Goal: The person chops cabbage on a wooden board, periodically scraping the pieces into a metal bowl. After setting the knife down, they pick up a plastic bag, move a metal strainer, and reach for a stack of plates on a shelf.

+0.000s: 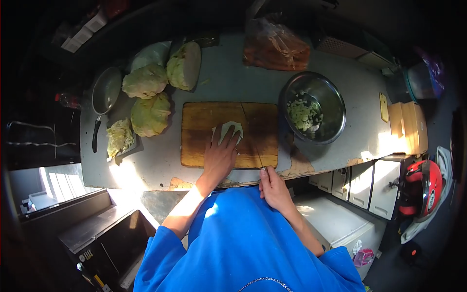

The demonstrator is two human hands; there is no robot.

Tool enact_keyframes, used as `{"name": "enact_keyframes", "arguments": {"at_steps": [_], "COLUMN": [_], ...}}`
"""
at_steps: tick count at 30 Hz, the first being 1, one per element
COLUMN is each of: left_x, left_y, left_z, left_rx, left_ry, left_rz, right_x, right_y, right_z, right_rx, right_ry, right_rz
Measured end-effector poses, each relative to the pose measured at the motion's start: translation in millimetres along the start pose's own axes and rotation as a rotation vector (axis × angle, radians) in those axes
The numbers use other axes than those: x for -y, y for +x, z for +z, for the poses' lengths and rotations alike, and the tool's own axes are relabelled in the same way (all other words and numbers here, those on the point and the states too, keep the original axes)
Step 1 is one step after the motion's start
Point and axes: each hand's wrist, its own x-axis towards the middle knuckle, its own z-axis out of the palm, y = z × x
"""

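My left hand (220,158) lies on a pale green piece of cabbage (231,130), pressing it to the wooden cutting board (199,114) with its fingers slightly apart. At the board's front edge my right hand (274,187) is closed round a knife (259,156). The blade is seen nearly edge-on as a thin dark line over the board, to the right of the cabbage piece. The handle is mostly hidden in my fingers. To the right of the board stands a metal bowl (335,121) containing chopped cabbage (304,114).
Cabbage heads (151,114) and a cut half (184,65) lie at left, by loose leaves (120,138) and a frying pan (106,91). A bag of carrots (276,48) lies at the back. A yellow phone (384,107) and a cardboard box (408,127) are at right.
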Motion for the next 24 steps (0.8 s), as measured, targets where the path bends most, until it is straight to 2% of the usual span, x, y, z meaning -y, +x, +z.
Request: {"name": "enact_keyframes", "arguments": {"at_steps": [2, 3, 8, 15, 22, 24], "left_x": [-2, -2, 2, 9, 15, 17], "left_y": [-1, -1, 1, 1, 0, 1], "left_z": [0, -1, -7, -6, -5, -6], "left_rx": [0.028, 0.038, 0.046, 0.093, 0.103, 0.113], "left_ry": [0.112, 0.111, 0.002, 0.067, -0.024, -0.029], "left_rz": [0.026, 0.038, 0.066, 0.138, 0.153, 0.153], "right_x": [-30, -23, -16, -11, -16, -15], "right_y": [10, 6, -7, -12, -9, -7], "right_z": [16, 20, 28, 37, 47, 50], "right_rx": [-0.163, -0.183, -0.217, -0.2, -0.22, -0.233], "right_ry": [-0.124, -0.094, -0.101, -0.078, -0.068, -0.169], "right_rz": [-0.278, -0.282, -0.197, -0.113, -0.106, -0.072]}}
